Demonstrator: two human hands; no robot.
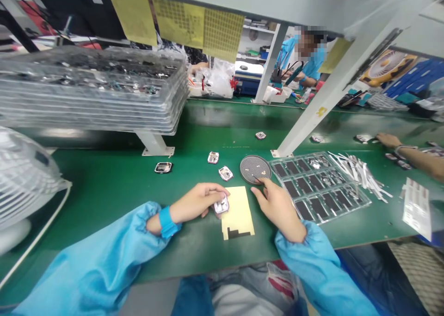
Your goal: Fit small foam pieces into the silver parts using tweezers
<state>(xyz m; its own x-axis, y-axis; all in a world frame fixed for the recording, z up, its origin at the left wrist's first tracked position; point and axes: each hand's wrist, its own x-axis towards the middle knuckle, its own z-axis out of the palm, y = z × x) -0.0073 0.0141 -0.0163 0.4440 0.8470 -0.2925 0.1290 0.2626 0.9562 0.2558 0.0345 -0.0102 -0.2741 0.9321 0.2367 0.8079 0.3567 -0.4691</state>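
My left hand (199, 200) grips a small rounded-square watch case (221, 205), its pale inner side facing up, over the left edge of a yellow paper sheet (238, 209). A dark strip lies along that sheet's lower edge. My right hand (277, 205) is at the near rim of a round grey dish (248, 163) with a grid-like surface and a few tiny pieces on it. Its thumb and forefinger are closed around something thin and dark, too small to name. Beyond the sheet lie two similar cases, a nearer one (225, 173) and a farther one (213, 157).
Right of the dish is a clear compartment tray (305, 182) of dark flat parts, with white strips (364, 175) beside it. Shelf posts (312, 108) stand on the bench. Stacked trays (93, 94) and a white fan (24, 177) are left. Another person's hand (388, 140) reaches in from the right.
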